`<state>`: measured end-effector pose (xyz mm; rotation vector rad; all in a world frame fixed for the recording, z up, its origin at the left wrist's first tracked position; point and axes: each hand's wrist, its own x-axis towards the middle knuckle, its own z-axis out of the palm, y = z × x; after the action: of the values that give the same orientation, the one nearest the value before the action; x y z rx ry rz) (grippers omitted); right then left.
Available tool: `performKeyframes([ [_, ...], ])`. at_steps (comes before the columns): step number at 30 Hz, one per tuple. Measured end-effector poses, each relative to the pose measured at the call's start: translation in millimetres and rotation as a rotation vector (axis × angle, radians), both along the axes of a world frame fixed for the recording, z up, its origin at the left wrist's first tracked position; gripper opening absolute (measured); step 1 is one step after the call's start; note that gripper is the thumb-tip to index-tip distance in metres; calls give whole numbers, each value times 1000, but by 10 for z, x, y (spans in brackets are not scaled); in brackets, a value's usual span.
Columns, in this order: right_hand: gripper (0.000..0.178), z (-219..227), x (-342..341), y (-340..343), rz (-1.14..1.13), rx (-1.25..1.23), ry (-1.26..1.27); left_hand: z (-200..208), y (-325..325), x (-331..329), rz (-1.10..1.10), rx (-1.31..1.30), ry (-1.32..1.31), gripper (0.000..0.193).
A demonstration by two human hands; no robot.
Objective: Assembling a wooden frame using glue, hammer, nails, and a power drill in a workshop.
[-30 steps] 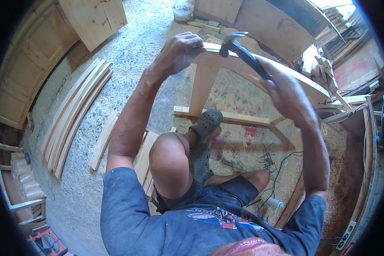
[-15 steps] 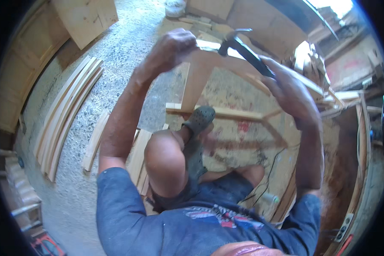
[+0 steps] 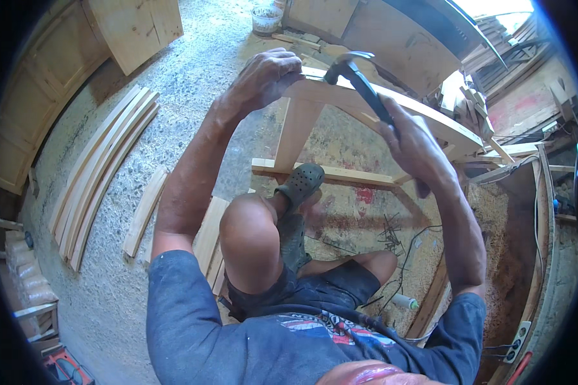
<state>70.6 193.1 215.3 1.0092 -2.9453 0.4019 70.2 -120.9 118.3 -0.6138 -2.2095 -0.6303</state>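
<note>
Right hand (image 3: 414,142): wrapped around the hammer (image 3: 365,90), its head by the top rail; I'd say held so for control.
Left hand (image 3: 266,78): fingers curled at the rail's left end, probably steadying; I can't tell what they grip.
Wooden frame (image 3: 297,131): upper centre to right; the sandal (image 3: 304,181) overlaps its lower rail, perhaps bracing.
Wood strips (image 3: 103,178): side by side, frame left, seemingly kept clear.

Mottled grey floor (image 3: 109,301) beneath pale wooden strips (image 3: 103,183), a wooden frame (image 3: 298,128), a tub (image 3: 266,23)
</note>
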Motion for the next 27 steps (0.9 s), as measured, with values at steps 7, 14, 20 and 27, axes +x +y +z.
performKeyframes([
  [7,44,503,226,305,-56,-754,-30,53,160,-51,-20,98,-21,13],
  [14,40,491,184,716,-17,-875,-27,1,298,79,266,233,144,12],
  [20,41,397,191,807,-42,-863,18,-48,39,122,161,-13,131,12],
  [27,44,725,50,696,-129,-831,148,-99,-190,244,80,29,66,11],
])
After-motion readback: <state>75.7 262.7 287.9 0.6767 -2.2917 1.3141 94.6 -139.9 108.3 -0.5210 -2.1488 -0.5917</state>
